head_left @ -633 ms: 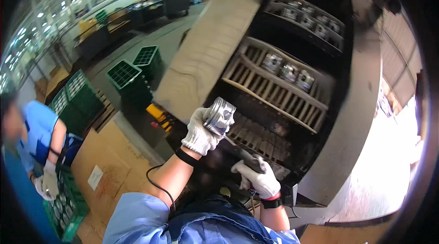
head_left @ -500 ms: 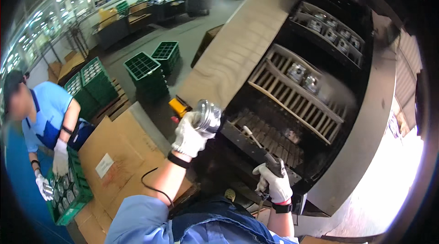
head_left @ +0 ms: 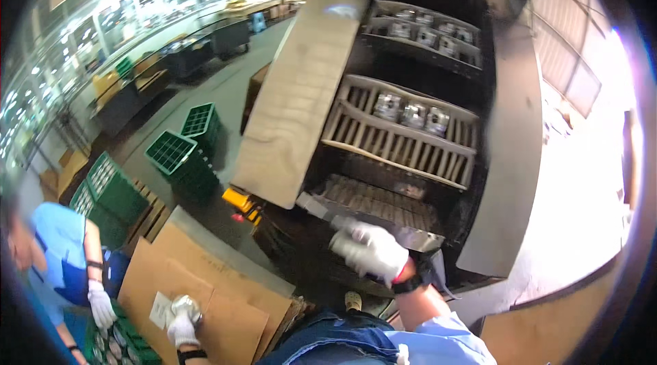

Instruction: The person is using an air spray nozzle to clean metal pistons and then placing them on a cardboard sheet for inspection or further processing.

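My left hand [head_left: 181, 332], white-gloved, is closed on a shiny metal piston [head_left: 186, 307] at the cardboard sheet [head_left: 229, 317], next to a white paper label [head_left: 160, 309]. My right hand [head_left: 369, 253], also gloved and somewhat blurred, is curled in front of the machine's lower edge. It appears closed on a grey-handled air blow gun [head_left: 348, 224], mostly hidden by the glove. Beyond, a slatted rack [head_left: 397, 149] carries three pistons [head_left: 413, 116] inside the dark machine, and a farther rack [head_left: 424, 53] bears several more.
At lower left, a co-worker's gloved hand [head_left: 102, 307] reaches to a green crate [head_left: 140, 348] of metal parts. Green crates [head_left: 171, 153] stand on the floor beyond the cardboard. A broad metal panel [head_left: 294, 105] flanks the machine's left side; a yellow fitting [head_left: 238, 199] sits at its near end.
My left hand has brought the piston down and left to the cardboard. My right hand has moved left, and the blow gun's nozzle no longer shows clearly. The rack now shows three pistons.
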Motion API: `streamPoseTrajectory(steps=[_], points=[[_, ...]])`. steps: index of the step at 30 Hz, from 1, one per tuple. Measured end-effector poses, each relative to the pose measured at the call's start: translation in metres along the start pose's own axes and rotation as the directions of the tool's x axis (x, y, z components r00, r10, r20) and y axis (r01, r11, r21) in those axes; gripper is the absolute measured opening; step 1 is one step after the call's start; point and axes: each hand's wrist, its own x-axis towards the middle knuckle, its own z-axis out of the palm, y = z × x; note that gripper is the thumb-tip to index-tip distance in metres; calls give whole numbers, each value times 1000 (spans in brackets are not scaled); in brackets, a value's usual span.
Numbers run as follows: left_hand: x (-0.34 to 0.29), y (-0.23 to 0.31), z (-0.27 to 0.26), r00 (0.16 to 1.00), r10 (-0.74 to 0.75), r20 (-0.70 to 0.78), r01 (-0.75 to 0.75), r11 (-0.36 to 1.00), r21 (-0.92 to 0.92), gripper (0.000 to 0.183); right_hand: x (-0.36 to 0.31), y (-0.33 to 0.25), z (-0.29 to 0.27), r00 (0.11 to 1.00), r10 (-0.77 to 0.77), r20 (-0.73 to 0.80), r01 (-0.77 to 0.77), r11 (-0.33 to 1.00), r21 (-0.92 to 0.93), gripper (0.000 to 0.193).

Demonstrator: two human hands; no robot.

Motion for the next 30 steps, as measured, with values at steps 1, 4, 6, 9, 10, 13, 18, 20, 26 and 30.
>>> streamPoseTrajectory(steps=[1, 4, 6, 9, 10, 13, 18, 20, 26, 30], points=[[16, -43, 1, 987, 126, -104, -117, 989, 94, 37, 5, -12, -22, 983, 64, -174, -53, 996, 70, 48], [85, -107, 8, 995, 92, -39, -85, 983, 161, 38, 2, -23, -97, 833, 190, -520, -48, 960, 274, 39], [76, -60, 24, 997, 49, 67, -57, 990, 130, 40, -6, -8, -142, 676, 270, -686, -46, 944, 326, 22], [-36, 182, 24, 901, 433, 30, -433, 901, -6, 53, -39, 21, -189, 551, 272, -789, -44, 954, 298, 22], [-50, 217, 33, 848, 527, 60, -517, 846, -131, 54, -43, 31, -194, 561, 288, -776, -57, 949, 310, 22], [-105, 333, 80, 582, 804, 119, -725, 580, -372, 53, -58, 34, -185, 689, 340, -640, -160, 933, 323, 24], [-216, 527, 178, 74, 977, 201, -922, 143, -359, 58, -85, 64, -191, 654, 454, -605, -121, 852, 509, 19], [-231, 574, 219, 73, 973, 221, -963, 127, -240, 61, -83, 63, -189, 690, 452, -565, -143, 850, 506, 19], [-255, 640, 305, 530, 644, 551, -696, 702, -150, 51, -82, 68, -196, 734, 459, -501, -153, 829, 537, 18], [-264, 627, 279, 517, 655, 551, -212, 722, -659, 21, -82, 62, -200, 745, 433, -508, -127, 839, 529, 18]])
